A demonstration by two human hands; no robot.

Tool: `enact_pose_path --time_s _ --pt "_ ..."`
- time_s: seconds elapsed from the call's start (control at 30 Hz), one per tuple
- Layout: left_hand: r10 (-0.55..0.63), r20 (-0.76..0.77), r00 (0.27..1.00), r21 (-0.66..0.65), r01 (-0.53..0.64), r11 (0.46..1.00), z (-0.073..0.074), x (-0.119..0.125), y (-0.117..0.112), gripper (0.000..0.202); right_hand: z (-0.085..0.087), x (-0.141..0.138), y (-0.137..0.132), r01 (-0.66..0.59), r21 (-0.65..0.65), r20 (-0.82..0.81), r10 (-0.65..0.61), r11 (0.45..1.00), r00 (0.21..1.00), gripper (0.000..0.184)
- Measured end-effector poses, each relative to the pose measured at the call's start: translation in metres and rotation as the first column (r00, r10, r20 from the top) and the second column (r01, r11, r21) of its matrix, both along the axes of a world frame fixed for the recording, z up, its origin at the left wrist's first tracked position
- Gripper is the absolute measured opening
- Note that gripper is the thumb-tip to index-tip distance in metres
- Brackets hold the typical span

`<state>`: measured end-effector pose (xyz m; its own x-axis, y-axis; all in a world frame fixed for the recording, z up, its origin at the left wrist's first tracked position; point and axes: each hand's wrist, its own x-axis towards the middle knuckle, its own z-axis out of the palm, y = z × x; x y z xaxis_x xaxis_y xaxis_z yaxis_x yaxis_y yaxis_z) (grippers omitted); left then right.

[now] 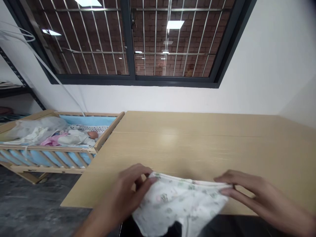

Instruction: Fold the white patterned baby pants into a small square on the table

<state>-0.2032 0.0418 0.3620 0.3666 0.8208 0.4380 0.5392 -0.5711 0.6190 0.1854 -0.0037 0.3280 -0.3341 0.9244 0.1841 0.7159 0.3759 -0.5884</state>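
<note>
A small white baby garment (177, 204) with a faint green and pink print hangs over the near edge of a light wooden table (197, 144). My left hand (128, 194) pinches its left top corner, fingers closed on the cloth. My right hand (247, 189) holds the right top corner between thumb and fingers. The garment's top edge is stretched between the two hands, and its lower part droops below the table edge.
A wooden crib (61, 144) with blue lining stands left of the table; a baby doll (81, 136) and bunched cloths lie in it. A barred window (133, 39) fills the wall behind. Dark shelving (12, 89) stands at far left. The floor is dark grey.
</note>
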Motion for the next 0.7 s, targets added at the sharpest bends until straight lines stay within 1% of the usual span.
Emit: enact_pose_path --time_s 0.07,0.13,0.2,0.3,0.4,0.47,0.57,0.7 --pt "0.046 -0.082 0.996 -0.084 -0.052 0.995 -0.002 -0.010 0.020 0.016 0.012 -0.025 0.033 -0.097 -0.061 -0.018 0.096 0.993 0.995 0.026" --pt "0.063 -0.138 0.988 -0.158 -0.084 0.984 -0.011 -0.018 0.044 0.020 0.010 -0.041 0.064 -0.125 -0.094 -0.018 0.124 0.988 0.992 0.028" --pt "0.064 -0.167 0.984 -0.217 -0.100 0.971 -0.025 -0.024 0.069 0.024 -0.002 -0.051 0.092 -0.123 -0.123 -0.011 0.123 0.985 0.992 0.027" --pt "0.080 -0.187 0.979 -0.264 -0.129 0.956 -0.057 -0.029 0.110 0.025 -0.029 -0.058 0.129 -0.140 -0.132 -0.005 0.141 0.981 0.990 0.023" --pt "0.095 -0.218 0.971 -0.241 -0.148 0.959 -0.091 -0.029 0.150 0.024 -0.054 -0.062 0.167 -0.158 -0.051 0.002 0.158 0.986 0.987 0.019" --pt "0.109 -0.228 0.967 -0.207 -0.158 0.966 -0.108 -0.025 0.176 0.023 -0.069 -0.063 0.195 -0.158 0.022 0.020 0.158 0.987 0.987 0.018" --pt "0.146 -0.231 0.962 -0.182 -0.190 0.965 -0.122 -0.016 0.212 0.019 -0.089 -0.062 0.235 -0.121 0.085 0.064 0.116 0.989 0.991 0.021" --pt "0.204 -0.263 0.943 -0.177 -0.255 0.951 -0.131 -0.003 0.255 0.015 -0.107 -0.061 0.282 -0.042 0.104 0.072 0.034 0.994 0.997 0.029"
